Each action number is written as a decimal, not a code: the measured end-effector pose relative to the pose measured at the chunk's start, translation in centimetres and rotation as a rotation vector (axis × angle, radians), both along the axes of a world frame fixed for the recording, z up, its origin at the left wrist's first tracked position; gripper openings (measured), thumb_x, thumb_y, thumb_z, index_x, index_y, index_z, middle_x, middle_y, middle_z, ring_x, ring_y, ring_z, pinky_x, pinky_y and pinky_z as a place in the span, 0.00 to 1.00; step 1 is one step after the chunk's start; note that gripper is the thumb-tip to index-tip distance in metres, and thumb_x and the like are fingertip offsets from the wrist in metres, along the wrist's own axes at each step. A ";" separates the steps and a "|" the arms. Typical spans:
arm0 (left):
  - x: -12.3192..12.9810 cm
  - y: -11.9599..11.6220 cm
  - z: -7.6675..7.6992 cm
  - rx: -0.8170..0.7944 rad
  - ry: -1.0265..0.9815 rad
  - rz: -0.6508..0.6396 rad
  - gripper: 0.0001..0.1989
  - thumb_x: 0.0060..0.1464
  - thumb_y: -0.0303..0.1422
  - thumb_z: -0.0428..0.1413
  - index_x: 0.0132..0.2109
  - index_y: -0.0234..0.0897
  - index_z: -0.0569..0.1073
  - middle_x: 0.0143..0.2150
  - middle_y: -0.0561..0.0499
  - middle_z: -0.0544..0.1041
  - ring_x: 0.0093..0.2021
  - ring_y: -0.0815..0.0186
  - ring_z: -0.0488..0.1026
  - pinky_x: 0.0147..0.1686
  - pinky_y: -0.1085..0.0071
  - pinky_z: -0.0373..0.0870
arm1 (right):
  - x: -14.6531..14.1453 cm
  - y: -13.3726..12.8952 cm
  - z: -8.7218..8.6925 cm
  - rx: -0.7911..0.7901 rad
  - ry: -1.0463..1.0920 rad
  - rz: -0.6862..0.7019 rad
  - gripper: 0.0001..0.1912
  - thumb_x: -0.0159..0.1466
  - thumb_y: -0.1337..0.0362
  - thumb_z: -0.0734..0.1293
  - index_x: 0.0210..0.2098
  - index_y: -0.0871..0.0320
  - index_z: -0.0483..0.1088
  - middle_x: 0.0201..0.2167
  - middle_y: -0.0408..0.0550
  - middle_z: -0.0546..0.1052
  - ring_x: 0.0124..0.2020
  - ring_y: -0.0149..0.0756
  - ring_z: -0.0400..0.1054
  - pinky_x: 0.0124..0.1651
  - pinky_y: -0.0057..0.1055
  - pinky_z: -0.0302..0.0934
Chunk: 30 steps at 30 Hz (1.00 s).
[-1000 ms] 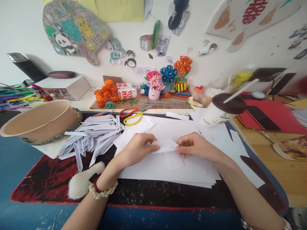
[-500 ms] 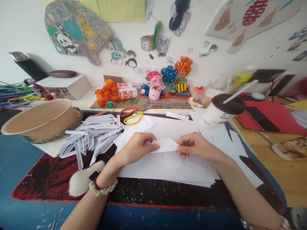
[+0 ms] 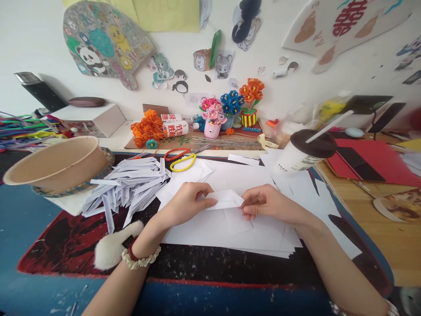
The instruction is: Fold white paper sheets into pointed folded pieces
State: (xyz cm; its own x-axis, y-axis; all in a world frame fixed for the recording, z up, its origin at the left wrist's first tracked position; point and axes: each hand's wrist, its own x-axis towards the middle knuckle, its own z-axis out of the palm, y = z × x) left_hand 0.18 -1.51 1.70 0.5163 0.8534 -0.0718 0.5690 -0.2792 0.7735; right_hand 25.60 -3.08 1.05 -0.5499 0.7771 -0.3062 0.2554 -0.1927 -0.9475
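My left hand (image 3: 189, 201) pinches the left end of a folded white paper strip (image 3: 226, 199) between thumb and fingers. The strip's right end comes to a slanted point. At that point are the curled fingertips of my right hand (image 3: 265, 202), closed on its corner. Below both hands lie stacked white paper sheets (image 3: 197, 230). Many folded paper strips (image 3: 131, 186) are heaped left of my left hand. Scissors (image 3: 183, 162) with one red and one yellow handle loop lie beyond the sheets.
A beige basin (image 3: 59, 162) stands at the left. A lidded cup (image 3: 301, 151) with a straw stands on the right, by loose sheets. Pipe-cleaner flowers (image 3: 213, 112) line the back ledge. A fluffy white object (image 3: 113, 248) lies by my left wrist, on a dark mat (image 3: 230, 267).
The fingers of my right hand have shifted slightly at the strip's pointed end, the thumb moving lower. My left hand keeps its hold in nearly the same place.
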 end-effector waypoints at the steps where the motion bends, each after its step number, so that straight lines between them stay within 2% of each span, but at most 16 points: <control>1: 0.0 0.0 0.0 0.000 0.002 0.004 0.09 0.55 0.37 0.56 0.32 0.36 0.74 0.24 0.58 0.60 0.27 0.70 0.57 0.28 0.72 0.53 | 0.0 0.0 0.0 -0.001 -0.013 -0.004 0.09 0.57 0.59 0.73 0.32 0.59 0.75 0.26 0.45 0.78 0.29 0.32 0.72 0.37 0.30 0.66; 9: 0.1 0.0 -0.2 -0.007 0.007 0.007 0.09 0.55 0.37 0.56 0.33 0.36 0.74 0.23 0.59 0.59 0.27 0.70 0.56 0.27 0.72 0.52 | -0.6 0.0 0.2 0.016 -0.082 -0.053 0.09 0.57 0.60 0.71 0.27 0.60 0.73 0.23 0.45 0.77 0.26 0.32 0.69 0.33 0.30 0.64; 16: 0.2 -0.1 -0.1 -0.007 -0.004 0.000 0.08 0.55 0.36 0.56 0.32 0.36 0.74 0.24 0.58 0.60 0.27 0.70 0.57 0.28 0.72 0.53 | -0.6 -0.1 0.0 0.039 -0.058 -0.003 0.12 0.60 0.58 0.69 0.26 0.59 0.71 0.23 0.45 0.76 0.26 0.33 0.70 0.34 0.31 0.65; 22: 0.0 0.0 0.0 0.005 -0.004 0.010 0.09 0.54 0.37 0.56 0.31 0.36 0.73 0.23 0.58 0.60 0.27 0.70 0.57 0.27 0.72 0.53 | -0.2 0.1 -0.3 0.035 -0.041 0.011 0.12 0.61 0.57 0.68 0.29 0.60 0.73 0.26 0.46 0.78 0.28 0.34 0.72 0.36 0.32 0.66; 30: 0.1 -0.1 0.0 0.019 -0.001 0.020 0.09 0.53 0.37 0.56 0.31 0.36 0.73 0.23 0.58 0.59 0.26 0.70 0.56 0.27 0.72 0.53 | -0.4 0.0 0.2 0.002 -0.059 -0.023 0.13 0.57 0.55 0.72 0.32 0.60 0.74 0.26 0.46 0.78 0.29 0.35 0.72 0.38 0.33 0.66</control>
State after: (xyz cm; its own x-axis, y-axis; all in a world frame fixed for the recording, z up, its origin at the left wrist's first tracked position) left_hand 0.24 -1.58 1.70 0.4991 0.8648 -0.0544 0.5737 -0.2827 0.7688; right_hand 25.19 -3.10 1.21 -0.5128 0.7901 -0.3358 0.3064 -0.1970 -0.9313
